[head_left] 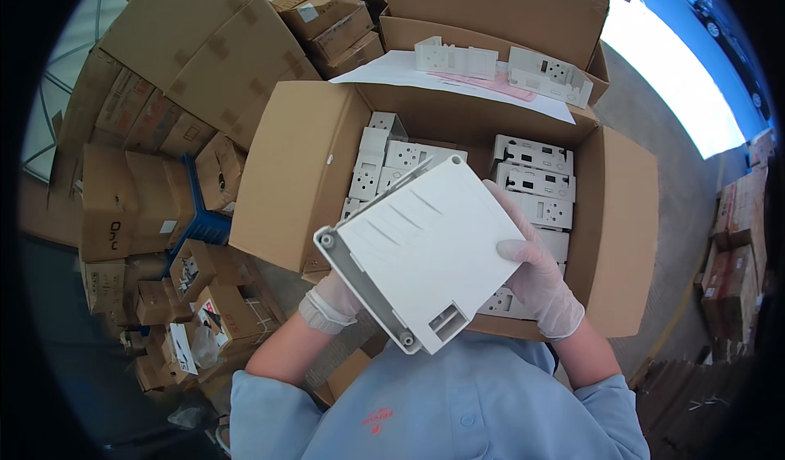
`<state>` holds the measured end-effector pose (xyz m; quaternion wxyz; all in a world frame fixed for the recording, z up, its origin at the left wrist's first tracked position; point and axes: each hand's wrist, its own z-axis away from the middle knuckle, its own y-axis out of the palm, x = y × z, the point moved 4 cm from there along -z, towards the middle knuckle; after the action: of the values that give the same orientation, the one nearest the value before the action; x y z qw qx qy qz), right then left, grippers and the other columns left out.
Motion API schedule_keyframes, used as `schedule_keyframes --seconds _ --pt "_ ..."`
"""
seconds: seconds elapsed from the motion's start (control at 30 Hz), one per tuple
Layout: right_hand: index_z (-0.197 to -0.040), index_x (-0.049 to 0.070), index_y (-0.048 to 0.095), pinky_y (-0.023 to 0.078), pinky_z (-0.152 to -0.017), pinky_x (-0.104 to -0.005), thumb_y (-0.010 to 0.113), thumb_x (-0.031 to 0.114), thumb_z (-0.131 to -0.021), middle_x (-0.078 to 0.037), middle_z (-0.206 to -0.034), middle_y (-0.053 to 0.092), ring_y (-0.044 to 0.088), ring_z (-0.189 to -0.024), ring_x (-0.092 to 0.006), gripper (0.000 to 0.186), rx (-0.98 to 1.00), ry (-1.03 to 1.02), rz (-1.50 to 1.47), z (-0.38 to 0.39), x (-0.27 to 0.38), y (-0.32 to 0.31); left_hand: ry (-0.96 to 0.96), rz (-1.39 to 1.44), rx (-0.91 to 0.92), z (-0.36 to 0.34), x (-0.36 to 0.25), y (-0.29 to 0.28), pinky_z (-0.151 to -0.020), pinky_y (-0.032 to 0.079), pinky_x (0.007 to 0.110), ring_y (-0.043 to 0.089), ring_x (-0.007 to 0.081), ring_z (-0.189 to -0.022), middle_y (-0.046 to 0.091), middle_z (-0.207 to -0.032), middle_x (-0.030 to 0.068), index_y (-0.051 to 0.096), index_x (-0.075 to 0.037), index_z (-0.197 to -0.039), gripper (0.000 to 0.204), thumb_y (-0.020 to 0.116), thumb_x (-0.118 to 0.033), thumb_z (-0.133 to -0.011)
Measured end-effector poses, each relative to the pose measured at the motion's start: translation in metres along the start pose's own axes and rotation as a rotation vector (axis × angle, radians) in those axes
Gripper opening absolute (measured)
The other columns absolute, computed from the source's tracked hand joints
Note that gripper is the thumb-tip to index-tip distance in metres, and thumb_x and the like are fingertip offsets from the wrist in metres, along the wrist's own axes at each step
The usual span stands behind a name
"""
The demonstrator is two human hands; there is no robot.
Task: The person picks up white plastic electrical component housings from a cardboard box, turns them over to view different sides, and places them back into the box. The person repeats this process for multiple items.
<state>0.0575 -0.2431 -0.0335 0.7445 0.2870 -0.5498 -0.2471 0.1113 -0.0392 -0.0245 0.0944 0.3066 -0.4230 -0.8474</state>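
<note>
A white plastic housing (429,247) is tilted in front of my chest, above an open cardboard carton (625,223). It has slanted ridges on its face, round screw posts at its corners and a rectangular cutout near its lower end. My right hand (538,284), in a thin white glove, grips its right edge with the thumb on the face. Gloved as well, my left hand (334,296) holds the lower left side from beneath, its fingers hidden behind the housing. Inside the carton, white plastic parts with round holes are stacked at the right (536,182) and left (372,161).
Beyond the carton, two white plastic brackets (456,59) (549,77) rest on white paper sheets (368,69). Cardboard boxes (139,198) are piled at the left around a blue plastic frame (204,219). More boxes (732,280) are stacked at the far right.
</note>
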Motion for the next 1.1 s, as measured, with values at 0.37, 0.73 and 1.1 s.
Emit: schedule_keyframes --seconds 0.37,0.73,1.1 --pt "-0.149 0.007 0.013 0.030 -0.109 -0.0428 0.072 0.026 -0.077 -0.009 -0.145 0.033 0.037 -0.132 -0.0251 0.095 -0.209 -0.627 0.358 0.041 -0.005 0.022 0.898 -0.273 -0.319 0.010 0.018 0.024 -0.103 0.039 0.038 0.046 0.0214 -0.124 0.046 -0.135 0.0062 0.037 -0.007 -0.139 0.064 0.057 -0.038 -0.087" --pt "-0.151 0.005 0.006 0.021 -0.113 -0.0351 0.050 0.036 -0.094 -0.012 -0.155 0.020 0.028 -0.138 -0.0197 0.079 0.005 -0.203 0.375 0.040 0.014 0.035 0.697 -0.425 -0.235 0.034 0.001 0.052 -0.096 0.042 0.033 0.052 0.0190 -0.111 0.054 -0.118 0.0107 0.044 -0.004 -0.126 0.054 0.039 -0.048 -0.095" --pt "-0.151 0.003 0.012 0.011 -0.115 -0.0344 0.042 0.039 -0.097 -0.010 -0.156 0.017 0.014 -0.144 -0.0206 0.072 -0.026 -0.164 0.426 0.047 0.006 0.033 0.645 -0.460 -0.298 0.044 0.007 0.055 -0.095 0.043 0.033 0.053 0.0176 -0.110 0.055 -0.116 0.0094 0.044 -0.007 -0.127 0.059 0.033 -0.056 -0.097"
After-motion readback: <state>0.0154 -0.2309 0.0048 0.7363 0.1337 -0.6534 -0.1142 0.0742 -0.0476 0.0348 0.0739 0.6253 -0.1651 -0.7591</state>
